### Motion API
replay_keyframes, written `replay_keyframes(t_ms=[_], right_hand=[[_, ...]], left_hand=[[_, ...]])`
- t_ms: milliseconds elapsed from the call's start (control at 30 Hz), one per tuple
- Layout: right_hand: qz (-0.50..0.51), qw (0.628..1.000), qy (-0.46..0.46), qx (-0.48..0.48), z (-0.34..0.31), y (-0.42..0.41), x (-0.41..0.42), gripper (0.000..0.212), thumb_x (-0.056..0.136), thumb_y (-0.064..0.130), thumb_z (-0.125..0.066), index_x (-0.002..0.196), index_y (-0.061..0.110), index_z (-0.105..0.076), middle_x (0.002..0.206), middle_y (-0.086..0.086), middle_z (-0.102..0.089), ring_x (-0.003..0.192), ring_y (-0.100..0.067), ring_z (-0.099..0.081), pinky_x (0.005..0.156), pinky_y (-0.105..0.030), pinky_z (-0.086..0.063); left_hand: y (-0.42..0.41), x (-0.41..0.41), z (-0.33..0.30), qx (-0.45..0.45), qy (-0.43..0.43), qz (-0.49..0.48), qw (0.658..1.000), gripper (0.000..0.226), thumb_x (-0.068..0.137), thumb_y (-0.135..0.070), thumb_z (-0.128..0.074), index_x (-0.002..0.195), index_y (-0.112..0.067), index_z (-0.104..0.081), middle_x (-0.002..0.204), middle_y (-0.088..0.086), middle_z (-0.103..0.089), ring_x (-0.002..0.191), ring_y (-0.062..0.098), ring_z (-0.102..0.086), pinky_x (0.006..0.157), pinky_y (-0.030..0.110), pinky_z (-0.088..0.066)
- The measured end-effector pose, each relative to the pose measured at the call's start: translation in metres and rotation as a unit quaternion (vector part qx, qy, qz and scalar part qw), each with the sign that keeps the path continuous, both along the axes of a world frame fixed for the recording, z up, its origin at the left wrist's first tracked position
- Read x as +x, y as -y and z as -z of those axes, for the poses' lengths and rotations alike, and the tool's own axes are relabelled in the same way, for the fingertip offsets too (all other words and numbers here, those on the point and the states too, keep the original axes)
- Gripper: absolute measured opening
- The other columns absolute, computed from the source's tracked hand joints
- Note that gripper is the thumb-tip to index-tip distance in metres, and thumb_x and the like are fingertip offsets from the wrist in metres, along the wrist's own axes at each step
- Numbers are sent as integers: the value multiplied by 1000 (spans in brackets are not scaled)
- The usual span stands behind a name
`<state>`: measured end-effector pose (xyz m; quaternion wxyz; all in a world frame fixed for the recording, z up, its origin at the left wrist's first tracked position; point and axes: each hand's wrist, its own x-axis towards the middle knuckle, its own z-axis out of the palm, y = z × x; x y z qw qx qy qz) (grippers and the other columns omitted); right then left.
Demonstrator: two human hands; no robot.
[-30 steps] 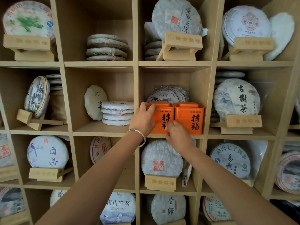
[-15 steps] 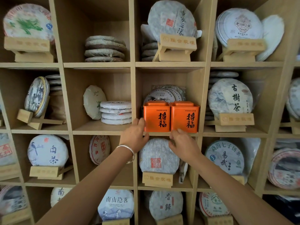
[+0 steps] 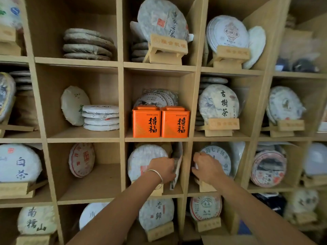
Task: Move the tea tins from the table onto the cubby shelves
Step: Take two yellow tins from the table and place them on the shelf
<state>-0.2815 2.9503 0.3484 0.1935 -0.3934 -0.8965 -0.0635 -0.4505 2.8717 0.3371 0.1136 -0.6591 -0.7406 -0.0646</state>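
Two square orange tea tins with black characters stand side by side at the front of a middle cubby: the left tin [image 3: 146, 122] and the right tin [image 3: 175, 122], touching each other. Both hands hang one row lower, clear of the tins. My left hand [image 3: 162, 169], with a silver bangle on the wrist, is in front of the cubby below, fingers loosely curled and holding nothing. My right hand [image 3: 207, 167] is in front of the cubby to the right of that, fingers curled down, also holding nothing.
The wooden cubby shelf [image 3: 155, 138] fills the view. Paper-wrapped round tea cakes [image 3: 218, 103] on wooden stands [image 3: 222, 126] and flat stacks [image 3: 101, 117] occupy the cubbies. A tea cake [image 3: 154, 99] leans behind the tins. The table is out of view.
Both hands let go of the left orange tin and dropped from the tins' cubby to the row below. The view has shifted left, so the shelves sit further right in the frame.
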Motion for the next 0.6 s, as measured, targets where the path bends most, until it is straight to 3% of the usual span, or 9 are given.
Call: replay_keyframes(t_ms=[100,267,400,500,600], right_hand=[[73,997,24,-12,0,2,44,37,90,29,-54,120,9,-48,118,-12,-55,110,-29,-54,75,-36,-47],[218,975,6,-41,1,35,129,33,92,29,-53,119,9,-47,115,-15,-55,103,-32,-56,69,-34,-43],[355,933,19,-48,9,94,205,41,87,26,-58,122,8,-46,120,-15,-56,109,-34,-57,76,-37,-47],[435,898,14,-59,16,154,263,50,83,35,-65,122,8,-49,119,-13,-56,110,-34,-57,81,-40,-49],[528,847,-3,-62,22,224,321,46,89,31,-58,126,8,-46,122,-13,-55,116,-34,-55,87,-42,-48]], left_hand=[[-22,29,4,-1,-3,66,998,26,85,-34,-53,104,-16,-55,108,9,-64,101,32,-60,70,35,-42],[-52,110,15,-22,22,209,977,29,87,-36,-53,108,-17,-57,114,7,-63,105,31,-59,78,36,-45],[-43,200,21,-13,27,351,936,31,86,-36,-54,105,-14,-59,104,12,-65,97,33,-62,72,33,-46],[-16,274,23,-19,41,449,893,29,84,-39,-56,101,-16,-58,104,12,-65,96,33,-62,69,33,-44],[24,352,24,-26,45,527,848,38,84,-39,-58,113,-15,-56,109,13,-65,101,33,-62,75,36,-47]])
